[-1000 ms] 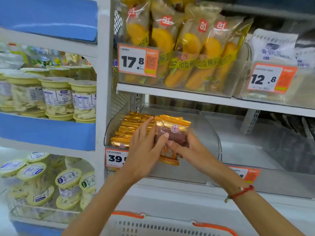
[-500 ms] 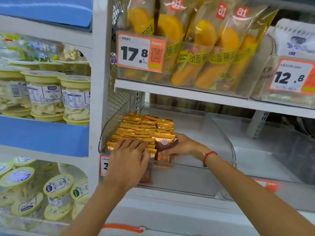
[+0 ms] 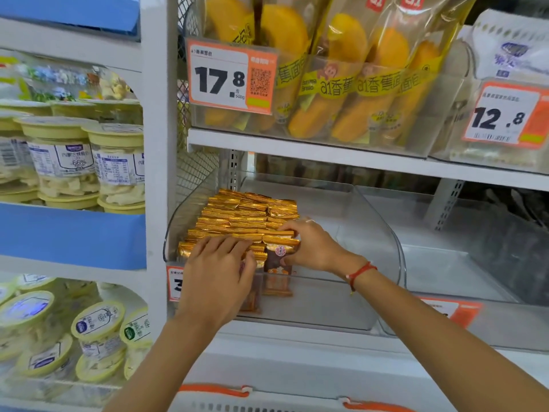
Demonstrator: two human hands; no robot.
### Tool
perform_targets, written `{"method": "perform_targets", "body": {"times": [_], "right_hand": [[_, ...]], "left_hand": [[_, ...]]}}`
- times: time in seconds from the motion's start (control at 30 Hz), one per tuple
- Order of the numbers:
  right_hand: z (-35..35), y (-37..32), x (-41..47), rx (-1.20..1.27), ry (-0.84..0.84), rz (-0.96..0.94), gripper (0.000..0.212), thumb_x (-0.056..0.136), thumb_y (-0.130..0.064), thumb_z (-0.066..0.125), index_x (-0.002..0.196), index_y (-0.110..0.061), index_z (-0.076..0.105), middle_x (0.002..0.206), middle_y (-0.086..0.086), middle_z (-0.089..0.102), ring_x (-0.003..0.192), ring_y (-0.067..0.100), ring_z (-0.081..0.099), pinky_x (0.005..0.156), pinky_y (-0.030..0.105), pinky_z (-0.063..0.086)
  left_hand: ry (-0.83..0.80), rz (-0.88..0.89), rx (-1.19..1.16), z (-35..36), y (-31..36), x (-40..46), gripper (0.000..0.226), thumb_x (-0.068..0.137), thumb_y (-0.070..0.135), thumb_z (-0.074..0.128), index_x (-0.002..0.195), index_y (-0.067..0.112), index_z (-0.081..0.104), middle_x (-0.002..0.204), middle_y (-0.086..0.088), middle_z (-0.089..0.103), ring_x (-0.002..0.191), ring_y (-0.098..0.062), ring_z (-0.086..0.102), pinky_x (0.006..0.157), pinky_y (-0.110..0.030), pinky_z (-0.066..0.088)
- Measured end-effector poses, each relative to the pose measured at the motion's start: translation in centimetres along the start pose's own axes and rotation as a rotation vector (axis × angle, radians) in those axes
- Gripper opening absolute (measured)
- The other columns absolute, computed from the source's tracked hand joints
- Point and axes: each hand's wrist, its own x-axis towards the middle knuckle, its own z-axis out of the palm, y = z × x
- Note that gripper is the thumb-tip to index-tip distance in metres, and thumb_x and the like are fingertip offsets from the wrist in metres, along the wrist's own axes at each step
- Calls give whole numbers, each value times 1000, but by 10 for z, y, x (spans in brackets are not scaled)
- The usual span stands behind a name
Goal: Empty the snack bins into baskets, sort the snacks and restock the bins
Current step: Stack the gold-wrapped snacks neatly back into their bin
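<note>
Gold-topped foil snack packets (image 3: 246, 217) stand in tight upright rows filling the left part of a clear curved plastic bin (image 3: 395, 248) on the lower white shelf; the bin's right part holds nothing visible. The left hand (image 3: 218, 263) lies flat, fingers straight, pressing on the tops of the near rows. The right hand (image 3: 309, 245) pinches the nearest-right packet, a brown packet with a gold crimped top and round pink seal (image 3: 279, 251), at the near end of the rows.

The risk, as I judge it: the rows are unsupported on their right side, so letting go unevenly could topple packets into the open right part. A white basket with orange handles (image 3: 297, 399) waits below, near.
</note>
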Motion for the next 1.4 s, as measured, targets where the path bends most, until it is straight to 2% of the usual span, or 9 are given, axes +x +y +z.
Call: {"method": "perform_targets", "body": {"times": [0.17, 0.4, 0.6, 0.73, 0.83, 0.97, 1.1, 1.23, 1.4], "right_hand": [[1, 5, 4, 28, -9, 19, 56, 71, -25, 84, 119, -23, 55, 123, 6, 54, 110, 22, 51, 75, 24, 37], [7, -8, 5, 40, 85, 104, 60, 70, -15, 85, 120, -23, 52, 124, 6, 50, 100, 20, 50, 74, 26, 37], [-8, -11, 7, 273, -134, 217, 66, 76, -8, 78, 132, -16, 44, 133, 10, 47, 117, 25, 51, 94, 36, 51], [-20, -13, -11, 391, -197, 253, 71, 86, -10, 71, 146, -17, 33, 143, 7, 40, 126, 23, 46, 104, 36, 45], [-28, -16, -33, 216, -52, 170, 71, 86, -17, 72, 147, -15, 34, 147, 9, 38, 133, 24, 40, 108, 34, 37], [-30, -26, -92, 120, 190, -187, 41, 84, -18, 73, 122, -26, 61, 126, -3, 54, 113, 10, 50, 95, 29, 45], [-4, -33, -154, 99, 94, -261, 21, 87, -24, 67, 105, -34, 67, 98, -16, 63, 90, 2, 56, 78, 23, 48], [67, -19, -187, 7, -294, -111, 20, 94, -26, 58, 108, -37, 66, 98, -15, 67, 87, 3, 59, 80, 28, 50], [188, 0, -222, 132, -448, 49, 24, 98, -21, 52, 115, -29, 67, 109, -7, 68, 91, 8, 62, 72, 15, 45]], "left_hand": [[8, -10, 11, 1, 2, 1, 47, 94, 35, 30, 101, 21, 75, 96, 3, 73, 90, -18, 67, 86, -35, 51], [-13, -31, -19, 1, 1, 0, 50, 95, 36, 26, 103, 21, 73, 97, 2, 73, 91, -18, 65, 87, -35, 47], [4, -22, -23, 2, 0, -1, 52, 95, 36, 25, 103, 19, 73, 97, 0, 73, 91, -20, 66, 88, -36, 47], [25, -17, -11, 3, 0, 0, 50, 95, 34, 28, 99, 17, 74, 94, -3, 74, 88, -21, 67, 87, -36, 49], [22, -14, -47, 2, -1, 0, 48, 97, 36, 28, 113, 16, 69, 102, -4, 73, 96, -23, 66, 93, -38, 47], [83, 33, -157, -10, 1, -8, 42, 98, 37, 37, 127, 15, 58, 123, -5, 64, 119, -24, 53, 105, -40, 35], [250, -3, -216, -31, 12, -66, 29, 94, 27, 47, 112, 14, 65, 105, -2, 68, 100, -20, 55, 83, -32, 38], [4, -333, -209, -20, -6, -149, 29, 93, 19, 59, 121, 17, 63, 116, -5, 67, 104, -30, 60, 78, -41, 48], [-360, -710, -118, 7, -36, -240, 63, 92, 21, 61, 149, 13, 35, 153, -7, 36, 138, -30, 31, 108, -49, 34]]}}
